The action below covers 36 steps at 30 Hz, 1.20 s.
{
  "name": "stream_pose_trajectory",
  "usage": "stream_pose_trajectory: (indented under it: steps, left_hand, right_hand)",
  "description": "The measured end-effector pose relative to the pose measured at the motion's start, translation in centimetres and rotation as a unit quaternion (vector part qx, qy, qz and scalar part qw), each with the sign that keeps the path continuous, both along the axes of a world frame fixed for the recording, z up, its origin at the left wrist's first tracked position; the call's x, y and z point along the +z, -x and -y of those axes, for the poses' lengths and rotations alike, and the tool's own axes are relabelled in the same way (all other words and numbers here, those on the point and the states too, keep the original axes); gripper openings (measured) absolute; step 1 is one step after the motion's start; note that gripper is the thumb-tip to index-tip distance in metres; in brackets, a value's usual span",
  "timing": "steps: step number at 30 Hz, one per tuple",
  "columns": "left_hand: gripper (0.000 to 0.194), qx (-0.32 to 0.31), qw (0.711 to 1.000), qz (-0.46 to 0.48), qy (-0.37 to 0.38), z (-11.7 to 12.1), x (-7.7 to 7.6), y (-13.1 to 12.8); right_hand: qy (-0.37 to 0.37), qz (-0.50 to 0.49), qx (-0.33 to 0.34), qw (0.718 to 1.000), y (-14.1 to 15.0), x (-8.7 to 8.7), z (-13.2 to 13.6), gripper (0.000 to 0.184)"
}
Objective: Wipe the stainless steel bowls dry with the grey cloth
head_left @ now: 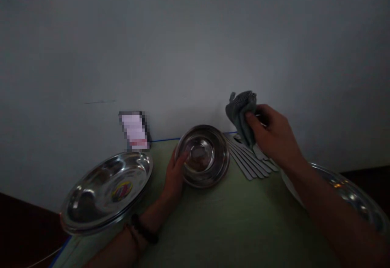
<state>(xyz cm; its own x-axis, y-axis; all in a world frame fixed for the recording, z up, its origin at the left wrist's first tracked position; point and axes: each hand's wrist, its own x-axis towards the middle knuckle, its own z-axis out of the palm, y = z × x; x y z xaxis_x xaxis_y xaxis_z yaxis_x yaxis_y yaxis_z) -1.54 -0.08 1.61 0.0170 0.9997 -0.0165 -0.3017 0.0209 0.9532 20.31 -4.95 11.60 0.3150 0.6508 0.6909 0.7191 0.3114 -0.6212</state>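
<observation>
My left hand (175, 174) grips a round steel bowl (204, 174) by its left rim, the thumb lying on its near face and the fingers hidden behind. The bowl is tilted, with a raised ring at its centre facing me. Up and to the right, my right hand (274, 131) pinches a folded grey-green cloth (242, 115) between thumb and fingers, apart from the bowl. Below the cloth, several flat-handled pieces of steel cutlery (248, 164) lie fanned out on the table; their far ends are partly hidden.
Shiny oval steel trays (100, 186) sit stacked at the left, the top one with a round coloured sticker. Another steel tray (350, 195) is at the right, partly behind my forearm. A blurred-out phone (134, 129) leans on the wall (189, 48) behind the green table (213, 227).
</observation>
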Motion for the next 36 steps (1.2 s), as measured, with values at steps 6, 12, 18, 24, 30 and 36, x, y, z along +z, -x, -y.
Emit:
stream_pose_trajectory:
  steps: [6,12,18,24,30,36]
  left_hand:
    - [0.036,-0.059,0.998,-0.019,0.011,2.1,4.6,0.8]
    - [0.042,-0.063,0.997,-0.022,-0.032,1.7,8.7,1.4]
    - [0.034,-0.065,0.997,-0.019,-0.048,-0.4,10.2,1.7]
    - [0.033,0.054,0.998,0.023,-0.036,-1.7,11.9,2.7]
    - [0.025,0.118,0.979,-0.097,-0.136,-3.1,12.2,3.6]
    - [0.024,0.056,0.906,-0.365,-0.209,-2.8,12.8,3.8]
  right_hand:
    - [0.037,0.170,0.227,0.958,3.3,0.0,-3.6,0.031]
    - [-0.013,0.193,0.184,0.964,3.7,-1.2,-5.6,0.010]
    - [0.057,0.094,0.096,0.989,2.9,-0.7,-5.3,0.030]
    - [0.142,-0.024,0.132,0.981,3.8,-0.4,-4.5,0.037]
    - [0.101,-0.075,0.212,0.969,3.1,0.9,-3.8,0.035]
    - [0.134,-0.057,0.155,0.977,2.4,-0.8,-5.2,0.027]
